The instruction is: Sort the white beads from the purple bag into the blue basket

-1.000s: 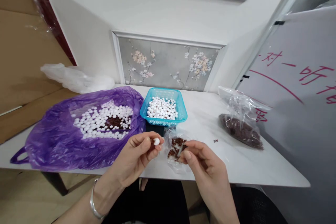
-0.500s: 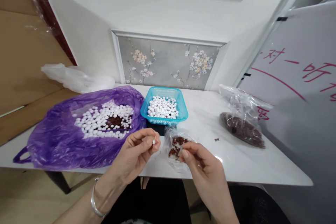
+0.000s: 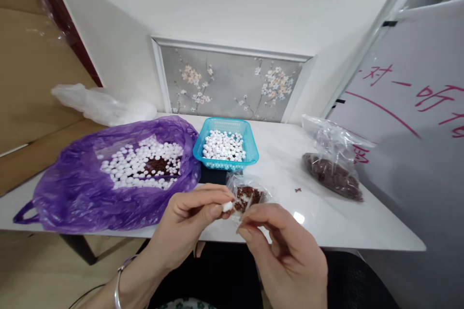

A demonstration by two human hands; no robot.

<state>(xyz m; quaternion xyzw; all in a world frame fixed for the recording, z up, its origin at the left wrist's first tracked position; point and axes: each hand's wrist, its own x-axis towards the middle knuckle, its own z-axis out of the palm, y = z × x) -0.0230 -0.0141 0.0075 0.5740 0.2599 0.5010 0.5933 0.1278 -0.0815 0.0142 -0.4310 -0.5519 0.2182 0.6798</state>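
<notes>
left hand (image 3: 188,219) pinches a small white bead (image 3: 227,206) between thumb and fingertips, just above the near edge of the surface (image 3: 326,222). right hand (image 3: 286,256) is closed in a pinch on something thin, can't tell what, tips almost touching the bead. small clear bag (image 3: 250,194) of brown bits sits right behind both hands. teal basket (image 3: 250,147) of white beads mid-surface, purple bag (image 3: 72,188) at the left end, bigger clear bag (image 3: 331,164) of brown bits toward the right edge.
</notes>
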